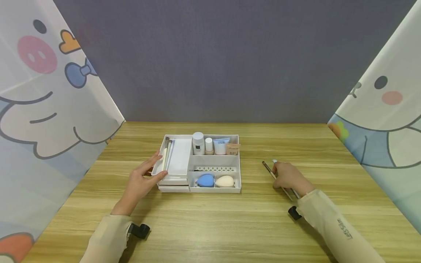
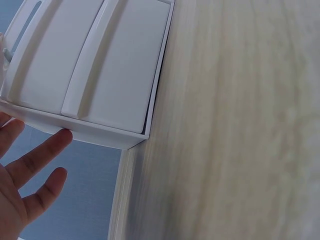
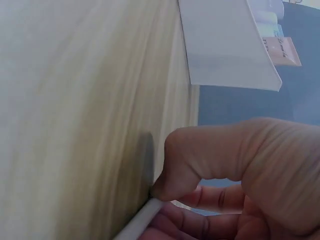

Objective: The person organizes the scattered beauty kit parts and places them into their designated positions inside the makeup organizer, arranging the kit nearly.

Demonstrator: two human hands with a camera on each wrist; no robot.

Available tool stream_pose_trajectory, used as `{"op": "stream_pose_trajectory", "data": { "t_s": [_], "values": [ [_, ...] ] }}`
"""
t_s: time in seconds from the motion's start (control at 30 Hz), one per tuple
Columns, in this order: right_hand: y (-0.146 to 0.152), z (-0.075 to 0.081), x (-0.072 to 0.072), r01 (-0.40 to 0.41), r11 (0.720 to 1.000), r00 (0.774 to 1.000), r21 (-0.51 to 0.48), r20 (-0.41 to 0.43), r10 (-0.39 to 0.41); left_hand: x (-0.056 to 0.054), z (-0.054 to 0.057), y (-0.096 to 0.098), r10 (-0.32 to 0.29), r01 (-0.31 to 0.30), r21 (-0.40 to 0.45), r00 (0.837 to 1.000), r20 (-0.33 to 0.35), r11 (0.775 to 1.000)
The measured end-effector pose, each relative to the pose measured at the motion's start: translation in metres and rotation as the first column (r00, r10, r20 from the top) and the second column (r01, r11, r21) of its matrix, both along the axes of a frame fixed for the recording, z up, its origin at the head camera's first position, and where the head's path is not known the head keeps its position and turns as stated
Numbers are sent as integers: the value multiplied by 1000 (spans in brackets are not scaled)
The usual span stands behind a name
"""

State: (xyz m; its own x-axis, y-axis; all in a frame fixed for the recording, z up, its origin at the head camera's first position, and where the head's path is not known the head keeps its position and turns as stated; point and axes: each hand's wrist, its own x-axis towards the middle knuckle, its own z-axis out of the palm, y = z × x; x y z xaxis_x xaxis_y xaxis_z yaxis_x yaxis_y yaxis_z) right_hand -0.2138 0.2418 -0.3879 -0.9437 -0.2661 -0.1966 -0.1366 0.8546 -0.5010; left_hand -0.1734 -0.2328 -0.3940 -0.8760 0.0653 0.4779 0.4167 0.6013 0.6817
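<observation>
Toward the left of the table in the head view, a white organizer box (image 1: 214, 160) holds cosmetics in compartments. My left hand (image 1: 139, 182) rests on its left front corner, thumb over the front rim. In the left wrist view, straight spread fingers (image 2: 42, 157) touch the side below two drawer fronts (image 2: 122, 65). To the right of the box, my right hand (image 1: 287, 177) pinches a slim makeup brush, its pale handle (image 3: 139, 220) between thumb and fingers close over the wood. A dark-tipped brush (image 1: 269, 169) and a light-blue-tipped one (image 1: 275, 161) pass under this hand.
Slim brushes (image 1: 166, 149) lie in the box's left tray. Bottles (image 1: 198, 144) and tubes (image 1: 221, 146) stand at its back. A blue sponge (image 1: 205, 180) and a cream sponge (image 1: 225, 181) sit in front. A grey panel (image 1: 227, 62) bounds the table's back edge.
</observation>
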Motion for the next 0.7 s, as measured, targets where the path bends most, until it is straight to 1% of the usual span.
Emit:
{"op": "stream_pose_trajectory", "data": {
  "t_s": [0.1, 0.17, 0.23, 0.3, 0.4, 0.57, 0.7],
  "values": [
    [4, -1, -2, 5, 999, 999, -52, 48, -2, 0, 0, 0, -1, 1, -14, 1000, -3, 1000],
    [9, -1, -4, 13, 993, 995, -119, 100, -1, 0, 1, 0, -3, 3, -19, 1000, -6, 1000],
    [13, -2, -6, 25, 980, 987, -197, 162, 7, 1, 1, 0, -4, 4, -21, 1000, -10, 1000],
    [15, -3, -7, 29, 960, 977, -278, 213, 32, 0, 1, 0, -3, 3, -17, 1000, -15, 1000],
    [18, -5, -10, 20, 926, 963, -376, 256, 83, 0, 1, 1, -10, 10, -7, 1000, -23, 1000],
    [22, -9, -14, -9, 872, 951, -489, 266, 158, 0, 1, 1, -14, 14, -9, 1000, -18, 1000],
    [26, -13, -16, -11, 814, 938, -580, 276, 210, -1, 0, 0, -11, 10, -14, 1000, -13, 1000]
  ]
}}
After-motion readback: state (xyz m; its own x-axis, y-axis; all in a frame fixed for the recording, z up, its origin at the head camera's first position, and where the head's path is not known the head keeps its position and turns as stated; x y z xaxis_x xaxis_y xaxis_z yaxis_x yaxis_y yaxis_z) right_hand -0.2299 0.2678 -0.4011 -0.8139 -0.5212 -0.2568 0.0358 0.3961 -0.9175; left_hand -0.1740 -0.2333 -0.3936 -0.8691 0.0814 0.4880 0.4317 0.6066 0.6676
